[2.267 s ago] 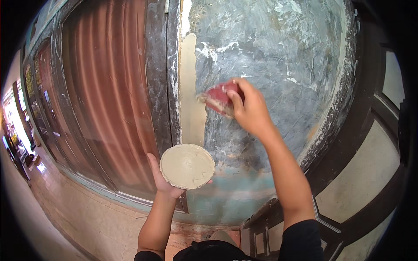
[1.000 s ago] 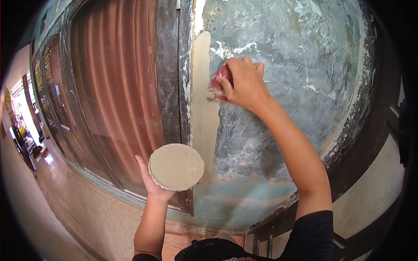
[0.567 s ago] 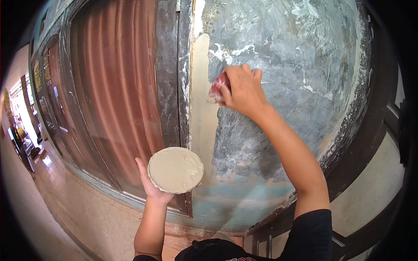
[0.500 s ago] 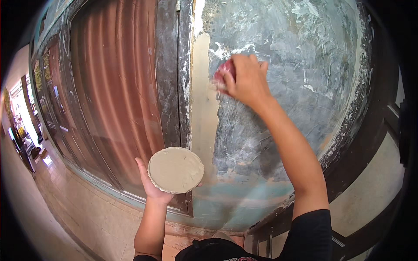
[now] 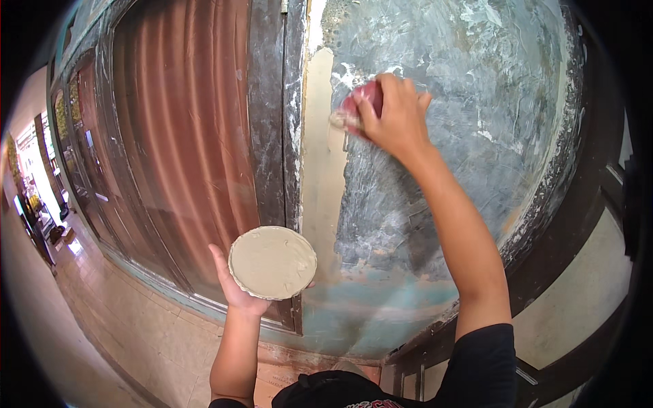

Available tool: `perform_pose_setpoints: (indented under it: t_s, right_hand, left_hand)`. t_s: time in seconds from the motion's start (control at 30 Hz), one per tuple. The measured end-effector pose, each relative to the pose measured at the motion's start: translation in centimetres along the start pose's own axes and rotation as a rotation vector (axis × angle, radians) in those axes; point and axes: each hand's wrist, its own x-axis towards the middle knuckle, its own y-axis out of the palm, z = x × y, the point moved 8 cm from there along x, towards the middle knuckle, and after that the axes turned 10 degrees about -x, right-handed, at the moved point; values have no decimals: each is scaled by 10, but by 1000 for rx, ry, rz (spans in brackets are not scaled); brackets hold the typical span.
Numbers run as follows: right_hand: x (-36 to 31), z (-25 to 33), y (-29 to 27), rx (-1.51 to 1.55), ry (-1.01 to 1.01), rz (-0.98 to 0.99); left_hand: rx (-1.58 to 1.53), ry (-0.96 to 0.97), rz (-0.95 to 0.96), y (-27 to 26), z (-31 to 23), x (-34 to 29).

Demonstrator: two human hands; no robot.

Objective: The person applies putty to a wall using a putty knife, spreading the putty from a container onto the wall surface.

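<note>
My left hand [image 5: 239,296] holds a round, shallow container filled with smooth beige putty [image 5: 272,262] from below, its thumb up along the left side. My right hand [image 5: 403,126] is raised at the wall, its fingers closed on a red putty scraper [image 5: 369,96]. Beige putty clings to the scraper's lower left edge, which is at the right border of a vertical strip of putty [image 5: 322,170]. That strip runs down the wall beside the dark door frame. Whether the scraper touches the wall I cannot tell.
The grey wall [image 5: 435,224] has white patches and a pale teal band [image 5: 388,296] low down. To the left stands a dark-framed glass panel with a reddish-brown curtain [image 5: 183,136]. Dark wooden framing [image 5: 571,272] borders the right. Tiled floor [image 5: 156,340] lies at lower left.
My right hand with the scraper has shifted slightly right from the putty strip. The left hand and the putty container have stayed nearly in place. The whole view has moved a little.
</note>
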Motion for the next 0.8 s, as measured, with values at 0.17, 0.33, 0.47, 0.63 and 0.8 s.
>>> perform_pose_setpoints:
  t_s: [0.17, 0.33, 0.47, 0.63, 0.8]
  right_hand:
    - [-58, 41, 25, -8, -223, 227]
    - [9, 0, 9, -79, -1, 105]
    - [-5, 3, -4, -55, 60, -12]
    - [-85, 46, 26, -29, -193, 318]
    - [-4, -2, 12, -86, -13, 127]
  left_hand:
    - [30, 22, -51, 1, -5, -7]
    - [43, 25, -102, -5, -5, -5]
    - [99, 47, -123, -6, -12, -12]
    - [94, 98, -197, -21, -24, -15]
    - [108, 53, -135, -12, -16, -12]
